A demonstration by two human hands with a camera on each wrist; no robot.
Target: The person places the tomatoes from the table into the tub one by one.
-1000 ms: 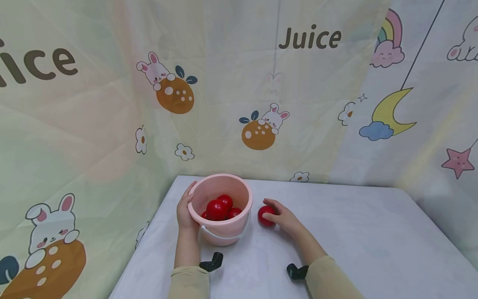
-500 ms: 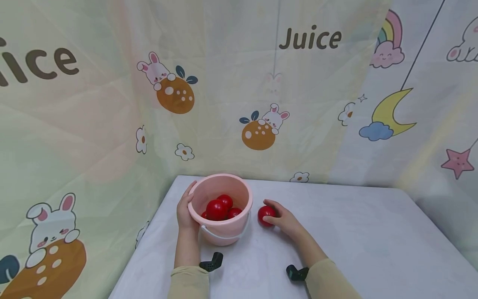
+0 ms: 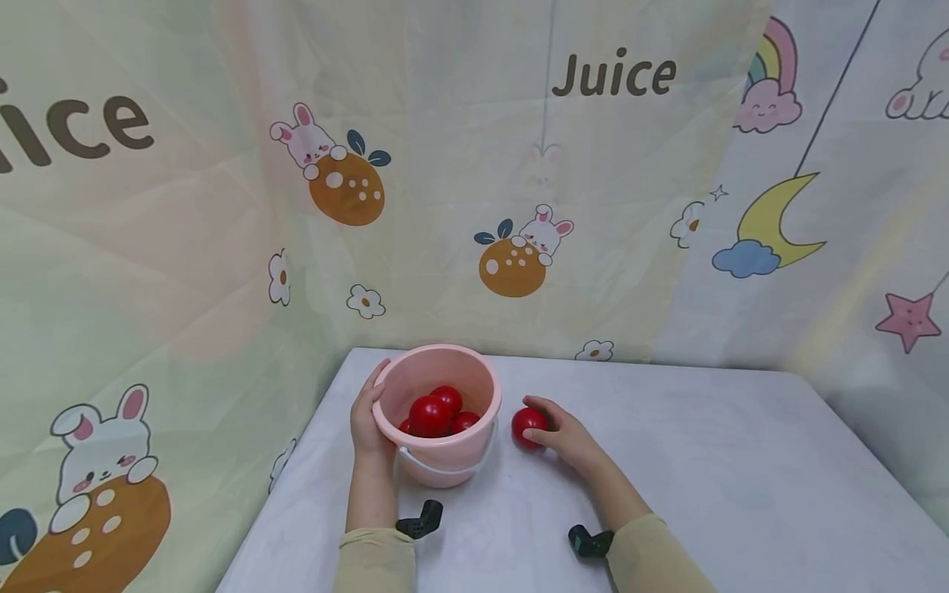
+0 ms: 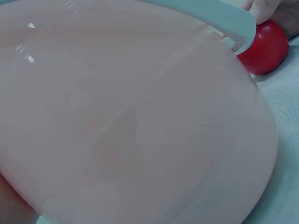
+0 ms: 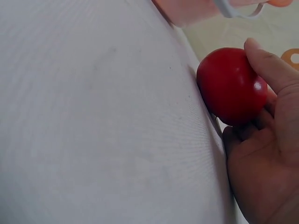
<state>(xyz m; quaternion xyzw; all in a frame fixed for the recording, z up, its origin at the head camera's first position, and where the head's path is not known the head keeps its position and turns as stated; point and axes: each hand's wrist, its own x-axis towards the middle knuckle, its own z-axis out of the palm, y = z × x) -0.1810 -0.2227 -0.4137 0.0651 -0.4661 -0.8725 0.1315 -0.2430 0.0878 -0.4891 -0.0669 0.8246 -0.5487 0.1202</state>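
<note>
A pink bucket [image 3: 443, 457] with a white handle stands on the table, tipped slightly towards me. My left hand [image 3: 371, 420] holds it by its left side, fingers curved along the outer wall up to the rim. Several glossy red tomatoes [image 3: 430, 417] lie inside. To the right of the bucket, my right hand [image 3: 567, 432] grips another red tomato [image 3: 528, 428] at table level. In the right wrist view, the thumb lies over that tomato [image 5: 231, 86] and the fingers curl behind it. The bucket's wall [image 4: 140, 116] fills most of the left wrist view.
A white cloth covers the table [image 3: 712, 461], which extends to the right of my right hand. Printed curtains [image 3: 445, 247] with cartoon rabbits and flowers hang behind and at both sides. A black wrist camera [image 3: 421, 520] sits by each sleeve.
</note>
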